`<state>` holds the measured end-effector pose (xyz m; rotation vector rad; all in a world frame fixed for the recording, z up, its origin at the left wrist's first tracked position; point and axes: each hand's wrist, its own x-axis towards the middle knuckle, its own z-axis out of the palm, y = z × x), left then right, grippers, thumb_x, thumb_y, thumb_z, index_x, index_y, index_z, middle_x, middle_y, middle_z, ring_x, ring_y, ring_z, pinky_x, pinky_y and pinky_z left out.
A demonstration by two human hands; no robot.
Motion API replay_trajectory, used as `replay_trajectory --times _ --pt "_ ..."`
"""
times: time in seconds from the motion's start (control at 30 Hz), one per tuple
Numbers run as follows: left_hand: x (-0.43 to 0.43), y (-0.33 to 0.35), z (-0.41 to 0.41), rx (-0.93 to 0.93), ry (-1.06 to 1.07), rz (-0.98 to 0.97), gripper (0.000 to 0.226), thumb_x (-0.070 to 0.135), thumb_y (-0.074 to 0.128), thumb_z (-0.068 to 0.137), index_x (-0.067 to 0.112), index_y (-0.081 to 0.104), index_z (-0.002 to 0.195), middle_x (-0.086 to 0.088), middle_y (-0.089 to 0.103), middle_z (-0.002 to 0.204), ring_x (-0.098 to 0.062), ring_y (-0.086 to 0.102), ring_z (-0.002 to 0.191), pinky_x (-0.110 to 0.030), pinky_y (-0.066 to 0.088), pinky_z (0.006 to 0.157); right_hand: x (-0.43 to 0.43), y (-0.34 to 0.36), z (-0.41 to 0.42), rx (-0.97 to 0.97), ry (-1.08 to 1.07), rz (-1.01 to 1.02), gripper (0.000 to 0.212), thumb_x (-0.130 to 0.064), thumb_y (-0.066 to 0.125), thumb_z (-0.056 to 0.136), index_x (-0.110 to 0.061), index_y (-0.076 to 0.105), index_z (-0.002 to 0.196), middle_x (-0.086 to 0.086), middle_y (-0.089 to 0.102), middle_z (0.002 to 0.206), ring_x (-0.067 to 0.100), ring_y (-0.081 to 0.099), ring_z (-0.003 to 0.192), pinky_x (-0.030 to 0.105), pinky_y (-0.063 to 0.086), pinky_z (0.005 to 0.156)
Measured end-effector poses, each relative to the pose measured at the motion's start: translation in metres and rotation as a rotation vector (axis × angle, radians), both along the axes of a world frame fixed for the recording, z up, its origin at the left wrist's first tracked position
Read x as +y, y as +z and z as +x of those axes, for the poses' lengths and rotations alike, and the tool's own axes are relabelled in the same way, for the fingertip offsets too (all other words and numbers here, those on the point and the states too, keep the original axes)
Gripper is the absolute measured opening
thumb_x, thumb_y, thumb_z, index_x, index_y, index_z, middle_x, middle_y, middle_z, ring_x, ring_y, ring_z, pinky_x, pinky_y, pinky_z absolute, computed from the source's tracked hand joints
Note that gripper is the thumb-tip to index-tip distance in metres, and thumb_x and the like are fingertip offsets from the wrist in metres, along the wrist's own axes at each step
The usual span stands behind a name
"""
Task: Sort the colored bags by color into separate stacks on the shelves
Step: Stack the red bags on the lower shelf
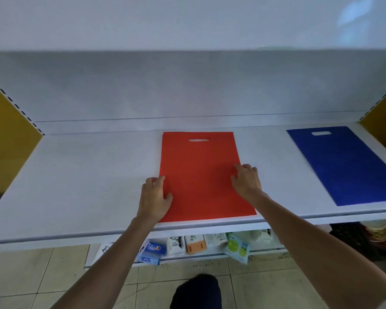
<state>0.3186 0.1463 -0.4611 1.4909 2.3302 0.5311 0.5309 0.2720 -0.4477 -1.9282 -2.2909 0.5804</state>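
Your red bag (201,175) lies flat on the white shelf (87,175), handle slot toward the back wall, its near edge right at the front lip. Your left hand (156,192) sits at the bag's left edge, fingers curled against the side and thumb resting on top, so it looks to be pinching that edge. Your right hand (246,181) is on the right edge with bent fingers, tips down on the fabric. I cannot tell whether it grips the edge or only presses. The blue bag (348,166) lies well apart to the right on the same shelf.

Watch these risks:
- A faint second edge shows at the red bag's top left corner, so there may be more than one layer. Pushing from one side only would probably skew the layers.
- The near edge is at the lip. A pull toward you could slide the bag off, down toward the packets (194,244) on the lower shelf.
- The thin fabric would likely buckle if both hands squeeze inward.
- Keep the gap to the blue bag so the colours stay separate.
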Motion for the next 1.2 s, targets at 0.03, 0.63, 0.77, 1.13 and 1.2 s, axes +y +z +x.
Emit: replay_trajectory --times 0.03,0.63,0.77,1.13,1.2 --pt "0.000 0.001 0.000 0.004 0.003 -0.014 0.054 0.025 0.053 0.091 0.013 0.035 0.140 -0.013 0.039 0.138 -0.028 0.040 0.125 -0.035 0.038 0.102 -0.001 0.001 0.002 0.015 -0.001 0.012 0.044 -0.014 0.042 0.093 -0.006 0.040 0.137 0.016 0.044 0.135 0.033 0.036 0.124 0.041 0.038 0.099" --pt "-0.129 0.200 0.067 0.056 -0.263 0.299 0.027 0.016 0.053 0.089 0.012 0.061 0.115 -0.004 0.053 0.119 -0.019 0.049 0.116 -0.029 0.039 0.095 -0.181 0.222 0.072 0.354 -0.009 0.487 0.034 -0.009 0.050 0.089 -0.009 0.054 0.123 0.008 0.058 0.121 0.025 0.056 0.108 0.037 0.049 0.081" --pt "-0.143 0.262 0.079 0.077 -0.303 0.460 0.026 0.014 0.056 0.086 0.012 0.062 0.111 -0.004 0.055 0.113 -0.021 0.052 0.110 -0.033 0.043 0.093 -0.206 0.294 0.086 0.417 -0.028 0.615 0.031 -0.013 0.050 0.090 -0.011 0.054 0.121 0.003 0.057 0.119 0.022 0.056 0.103 0.036 0.049 0.076" --pt "-0.148 0.388 0.030 0.090 -0.285 0.747 0.022 0.010 0.058 0.083 0.013 0.064 0.103 -0.005 0.057 0.105 -0.022 0.058 0.096 -0.039 0.048 0.084 -0.202 0.410 0.027 0.503 0.095 0.859 0.029 -0.016 0.055 0.088 -0.011 0.057 0.116 0.003 0.061 0.111 0.023 0.057 0.098 0.038 0.047 0.078" --pt "-0.150 0.402 -0.002 0.101 -0.245 0.783 0.021 0.009 0.058 0.082 0.014 0.065 0.101 -0.005 0.057 0.104 -0.021 0.058 0.094 -0.040 0.049 0.082 -0.194 0.417 -0.006 0.543 0.126 0.871 0.027 -0.016 0.055 0.088 -0.009 0.058 0.114 0.004 0.062 0.109 0.024 0.058 0.096 0.036 0.046 0.077"
